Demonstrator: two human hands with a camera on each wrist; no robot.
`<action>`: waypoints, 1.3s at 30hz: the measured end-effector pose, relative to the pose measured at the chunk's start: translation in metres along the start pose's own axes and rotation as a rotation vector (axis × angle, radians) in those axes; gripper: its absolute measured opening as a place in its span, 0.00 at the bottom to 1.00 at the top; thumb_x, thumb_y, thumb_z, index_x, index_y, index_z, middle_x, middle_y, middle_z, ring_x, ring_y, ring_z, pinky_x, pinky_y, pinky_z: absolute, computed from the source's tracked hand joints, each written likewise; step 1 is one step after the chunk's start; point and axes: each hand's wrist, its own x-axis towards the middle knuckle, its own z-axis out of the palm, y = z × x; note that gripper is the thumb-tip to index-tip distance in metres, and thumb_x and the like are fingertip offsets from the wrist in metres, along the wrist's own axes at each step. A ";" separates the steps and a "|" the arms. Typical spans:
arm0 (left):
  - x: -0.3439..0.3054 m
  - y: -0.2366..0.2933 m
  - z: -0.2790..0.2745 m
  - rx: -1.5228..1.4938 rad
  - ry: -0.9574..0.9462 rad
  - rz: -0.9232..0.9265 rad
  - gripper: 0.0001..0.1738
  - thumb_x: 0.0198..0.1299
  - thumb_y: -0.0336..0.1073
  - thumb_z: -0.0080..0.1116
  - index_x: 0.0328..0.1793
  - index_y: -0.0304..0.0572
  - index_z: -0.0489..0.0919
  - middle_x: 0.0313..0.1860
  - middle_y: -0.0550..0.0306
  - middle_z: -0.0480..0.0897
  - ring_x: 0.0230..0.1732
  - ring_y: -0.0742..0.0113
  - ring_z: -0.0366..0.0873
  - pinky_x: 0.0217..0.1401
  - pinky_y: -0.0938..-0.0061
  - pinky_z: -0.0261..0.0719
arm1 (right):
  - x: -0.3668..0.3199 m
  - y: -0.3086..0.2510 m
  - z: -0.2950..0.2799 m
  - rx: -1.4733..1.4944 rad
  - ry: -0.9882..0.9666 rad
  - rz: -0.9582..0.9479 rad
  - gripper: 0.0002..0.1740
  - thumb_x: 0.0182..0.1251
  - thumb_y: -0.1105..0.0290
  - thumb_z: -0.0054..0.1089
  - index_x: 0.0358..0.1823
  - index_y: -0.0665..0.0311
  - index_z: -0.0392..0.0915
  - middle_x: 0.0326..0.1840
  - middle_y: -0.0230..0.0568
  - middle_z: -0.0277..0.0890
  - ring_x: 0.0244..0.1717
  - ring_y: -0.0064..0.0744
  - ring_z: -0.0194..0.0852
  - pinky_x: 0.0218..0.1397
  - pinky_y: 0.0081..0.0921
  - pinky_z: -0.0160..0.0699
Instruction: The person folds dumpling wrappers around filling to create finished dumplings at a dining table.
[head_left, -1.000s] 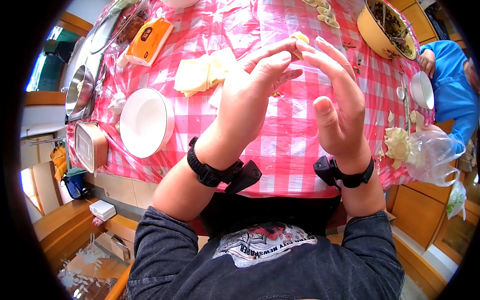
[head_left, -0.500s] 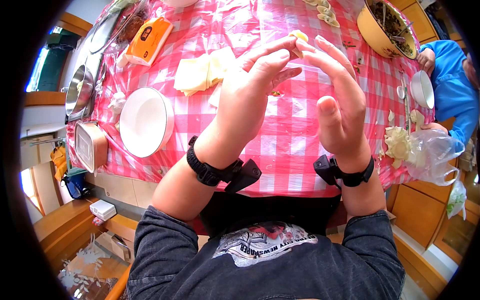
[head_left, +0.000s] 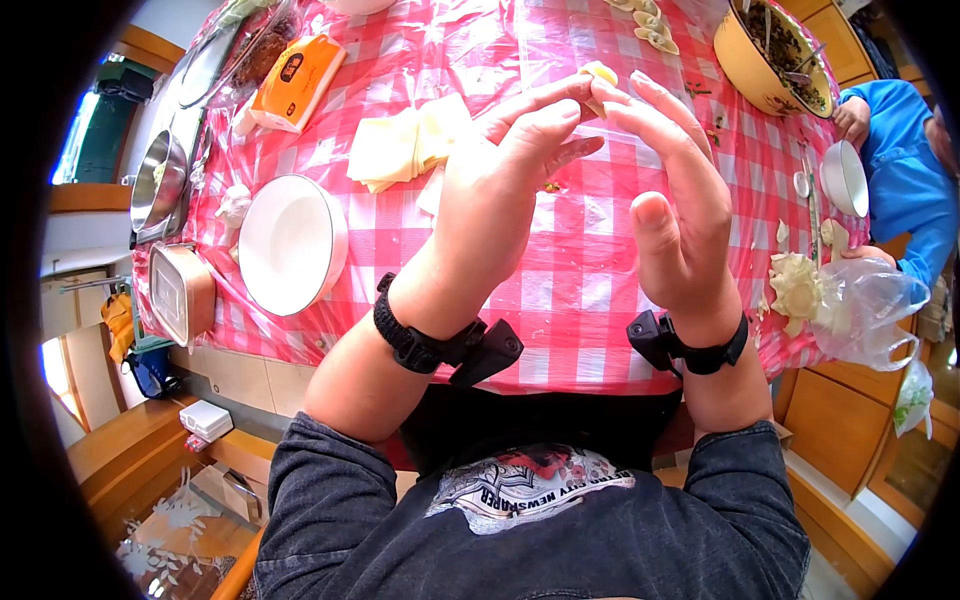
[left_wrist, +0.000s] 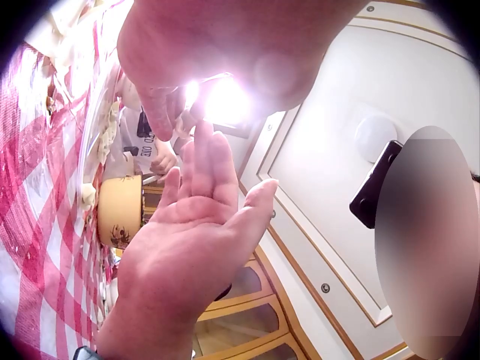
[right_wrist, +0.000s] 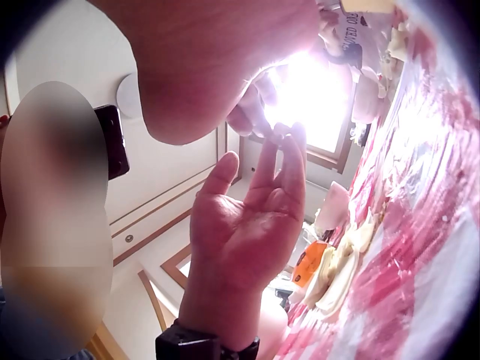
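In the head view a small pale-yellow piece (head_left: 600,72) shows at the meeting fingertips of both hands, above the checked cloth. The left hand (head_left: 490,175) has its fingers extended forward, its thumb away from the piece. The right hand (head_left: 685,205) leans in from the other side, fingers gently bent and thumb standing apart. Each wrist view shows the opposite palm, the right palm (left_wrist: 191,232) and the left palm (right_wrist: 247,229), with nothing lying on it. How the piece is held between the fingertips is partly hidden. Flat yellowish wrappers (head_left: 400,150) lie left of the left hand.
A white bowl (head_left: 292,245), metal box (head_left: 182,292) and orange packet (head_left: 298,82) stand left. Folded dumplings (head_left: 655,33) lie at the far edge. A yellow basin (head_left: 755,65) of filling stands far right, near a person in blue (head_left: 905,160) and a plastic bag (head_left: 865,310).
The fingertips and the yellow piece keep nearly the same place. The right thumb has shifted very slightly.
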 end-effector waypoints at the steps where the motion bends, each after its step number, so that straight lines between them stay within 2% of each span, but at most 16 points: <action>1: 0.000 0.000 0.000 -0.001 0.001 0.001 0.27 0.73 0.39 0.48 0.70 0.25 0.75 0.69 0.41 0.79 0.70 0.53 0.78 0.73 0.59 0.76 | 0.000 0.000 0.000 0.002 0.003 -0.006 0.33 0.79 0.44 0.53 0.59 0.72 0.81 0.60 0.54 0.83 0.72 0.57 0.73 0.75 0.46 0.69; 8: 0.000 0.000 -0.001 -0.016 -0.004 0.016 0.26 0.74 0.38 0.48 0.70 0.25 0.75 0.69 0.40 0.79 0.69 0.53 0.79 0.72 0.58 0.77 | 0.000 0.000 0.000 0.027 0.045 0.008 0.32 0.79 0.45 0.53 0.59 0.71 0.81 0.60 0.53 0.84 0.72 0.58 0.73 0.75 0.46 0.68; 14: 0.001 -0.001 -0.002 -0.026 0.012 0.018 0.26 0.74 0.38 0.47 0.70 0.25 0.75 0.69 0.40 0.79 0.69 0.53 0.79 0.72 0.59 0.77 | -0.002 0.001 0.000 -0.017 0.000 0.012 0.32 0.79 0.44 0.54 0.59 0.70 0.81 0.60 0.55 0.84 0.72 0.58 0.72 0.75 0.46 0.69; 23: -0.001 0.003 -0.001 0.073 -0.003 -0.003 0.28 0.75 0.40 0.46 0.73 0.27 0.74 0.70 0.41 0.79 0.69 0.55 0.79 0.69 0.63 0.79 | -0.001 0.001 0.000 -0.035 -0.004 0.002 0.33 0.79 0.44 0.54 0.60 0.71 0.81 0.60 0.55 0.83 0.72 0.59 0.72 0.74 0.47 0.69; 31: -0.002 0.005 0.000 0.093 -0.005 0.004 0.28 0.75 0.40 0.45 0.73 0.27 0.74 0.69 0.43 0.79 0.70 0.56 0.78 0.65 0.66 0.80 | 0.002 -0.001 0.001 -0.035 0.030 -0.029 0.32 0.78 0.45 0.55 0.57 0.72 0.81 0.57 0.55 0.84 0.68 0.58 0.76 0.75 0.47 0.70; 35: -0.001 0.003 0.000 0.086 -0.007 0.012 0.28 0.75 0.39 0.45 0.72 0.25 0.74 0.69 0.41 0.80 0.69 0.55 0.79 0.66 0.66 0.80 | 0.001 0.000 0.001 -0.035 0.039 -0.032 0.32 0.78 0.45 0.55 0.57 0.73 0.82 0.57 0.55 0.85 0.67 0.57 0.77 0.75 0.47 0.70; 39: 0.000 0.003 0.003 -0.024 0.023 -0.005 0.28 0.75 0.39 0.44 0.71 0.21 0.74 0.67 0.38 0.80 0.68 0.52 0.79 0.72 0.62 0.77 | 0.001 0.000 0.001 -0.042 0.038 -0.030 0.32 0.78 0.44 0.55 0.57 0.72 0.82 0.57 0.55 0.85 0.68 0.56 0.77 0.75 0.47 0.70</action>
